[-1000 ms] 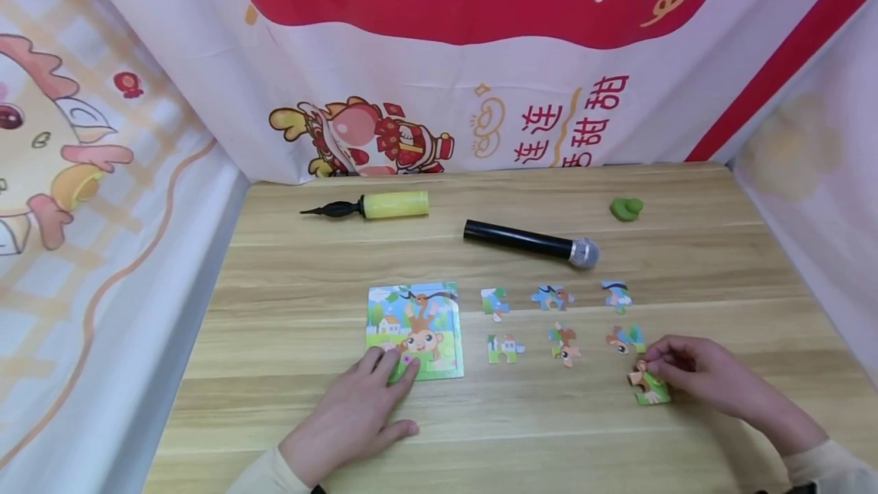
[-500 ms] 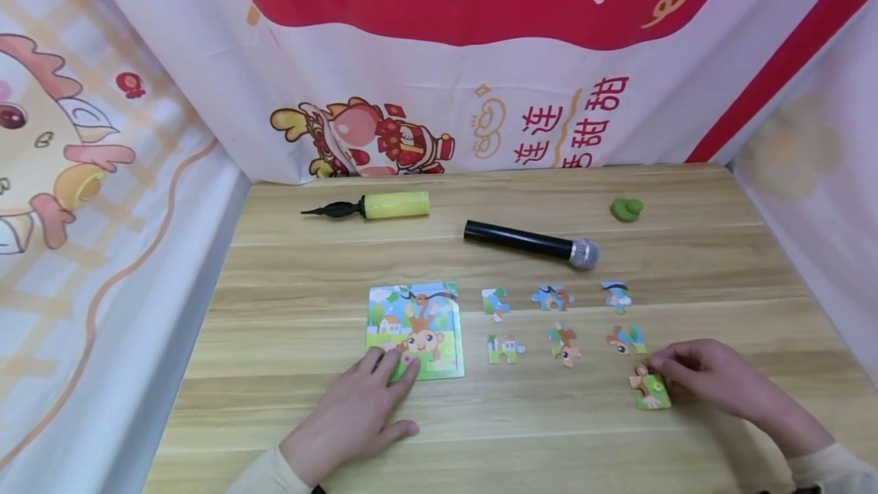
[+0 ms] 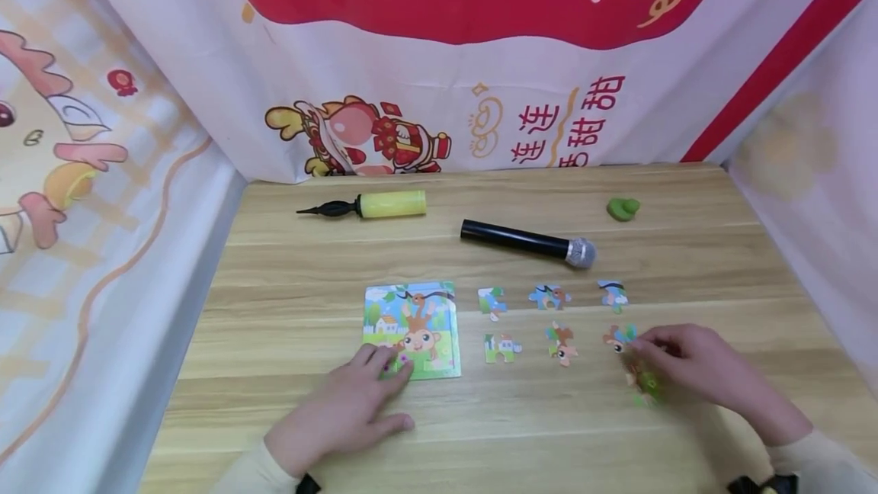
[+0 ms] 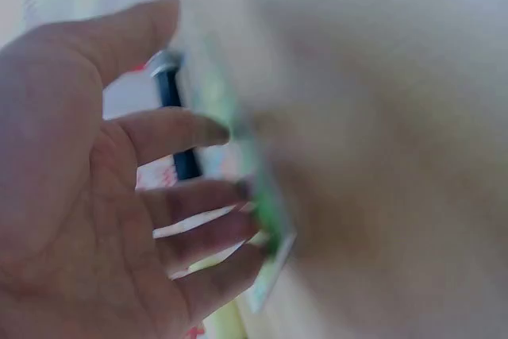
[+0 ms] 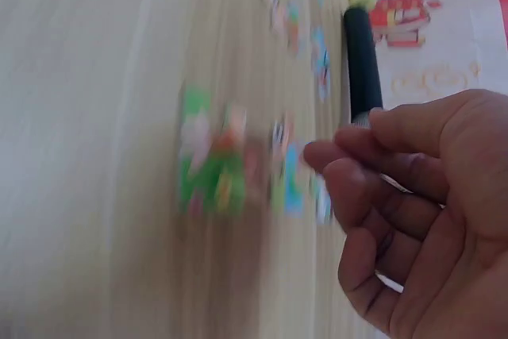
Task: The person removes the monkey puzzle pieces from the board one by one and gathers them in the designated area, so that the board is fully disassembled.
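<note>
My left hand [image 3: 346, 402] rests its fingertips, fingers loosely spread, on the lower left of a square monkey picture puzzle board [image 3: 439, 326]. In the left wrist view the fingers [image 4: 198, 204] touch the board's edge [image 4: 274, 224]. Beside the nearest loose jigsaw piece [image 3: 645, 383], blurred and green and brown, is my right hand [image 3: 700, 368], next to a piece with a monkey's eye [image 3: 617, 338]. The right wrist view shows the fingers [image 5: 349, 184] loosely curled with nothing visibly held, apart from the green piece [image 5: 210, 164].
Several other jigsaw pieces lie in rows right of the board, among them a house piece [image 3: 501, 348] and a branch piece [image 3: 549, 296]. Behind them are a black microphone [image 3: 517, 239], a yellow hand pump [image 3: 391, 204] and a small green object [image 3: 623, 209]. A printed curtain [image 3: 411, 67] backs the wooden table.
My right hand has let go of the green and brown piece and moved up and left, close to the monkey's-eye piece. My left hand stays on the board.
</note>
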The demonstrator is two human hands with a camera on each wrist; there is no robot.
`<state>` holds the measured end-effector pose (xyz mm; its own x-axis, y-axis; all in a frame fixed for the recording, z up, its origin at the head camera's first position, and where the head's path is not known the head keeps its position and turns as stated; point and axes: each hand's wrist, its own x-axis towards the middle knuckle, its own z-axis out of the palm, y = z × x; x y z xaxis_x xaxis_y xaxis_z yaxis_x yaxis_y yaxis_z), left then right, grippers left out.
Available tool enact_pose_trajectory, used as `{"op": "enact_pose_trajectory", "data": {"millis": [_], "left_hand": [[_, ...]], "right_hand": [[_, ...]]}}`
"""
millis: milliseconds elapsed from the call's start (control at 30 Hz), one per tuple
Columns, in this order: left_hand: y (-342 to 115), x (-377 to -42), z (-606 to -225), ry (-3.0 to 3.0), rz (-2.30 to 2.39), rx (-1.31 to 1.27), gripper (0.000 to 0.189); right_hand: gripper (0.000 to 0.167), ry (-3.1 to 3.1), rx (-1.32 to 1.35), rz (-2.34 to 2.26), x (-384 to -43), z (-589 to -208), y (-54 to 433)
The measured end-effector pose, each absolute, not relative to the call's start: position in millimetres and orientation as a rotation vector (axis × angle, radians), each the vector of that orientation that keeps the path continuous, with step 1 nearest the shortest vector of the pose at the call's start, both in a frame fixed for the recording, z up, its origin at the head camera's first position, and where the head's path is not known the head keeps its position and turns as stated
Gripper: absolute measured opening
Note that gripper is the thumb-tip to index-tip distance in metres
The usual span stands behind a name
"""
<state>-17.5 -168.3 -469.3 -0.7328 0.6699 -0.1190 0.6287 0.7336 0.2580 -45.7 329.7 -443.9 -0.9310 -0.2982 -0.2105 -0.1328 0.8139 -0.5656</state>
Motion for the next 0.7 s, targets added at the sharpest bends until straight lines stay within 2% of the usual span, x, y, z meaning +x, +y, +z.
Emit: {"op": "enact_pose_trajectory", "data": {"millis": [200,400,567,700], "left_hand": [[-180,-30,-455,2.649,0.413,1.013,0.060],[-189,-24,-450,2.655,0.472,0.958,0.049],[-195,-20,-449,2.683,0.404,0.913,0.053],[-197,-17,-452,2.676,0.331,0.945,0.057]], "right_hand": [[0.020,2.558,-0.579,-1.003,-68,-445,261],[0.017,2.443,-0.828,-1.028,-86,-457,174],[0.020,2.454,-1.050,-0.870,-92,-466,103],[0.025,2.502,-1.133,-0.747,-91,-470,70]]}}
